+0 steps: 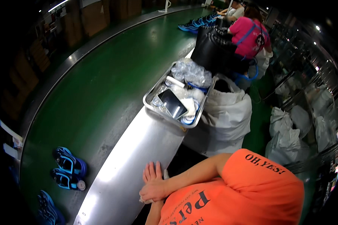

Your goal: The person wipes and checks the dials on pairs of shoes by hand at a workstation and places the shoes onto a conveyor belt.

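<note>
- Both hands stacked on the shiny metal ledge [139, 150], near its right edge, low in the view.
- One hand [152, 173] lies flat on the steel, fingers [151, 170] straight and close together, holding nothing; cannot tell for sure whether it is the left or the right.
- Other hand [154, 190] rests on top of it, fingers curled loosely over; a bit of white cloth [165, 174] peeks out beside them, cannot tell if it is gripped.
- Orange sleeve [259, 183] fills the lower right corner.
- Pair of blue sandals [68, 168] on the green conveyor belt [101, 82], left of the ledge, well apart from the hands; another blue sandal [47, 208] at the lower left edge.
- Metal tray [150, 98] at the far end of the ledge, holding a dark tablet [172, 103] and clear plastic wrappers [191, 72].
- White sack [229, 116] just right of the tray.
- Person in a pink shirt [248, 35] farther along the belt, more blue shoes [195, 24] by them.
</note>
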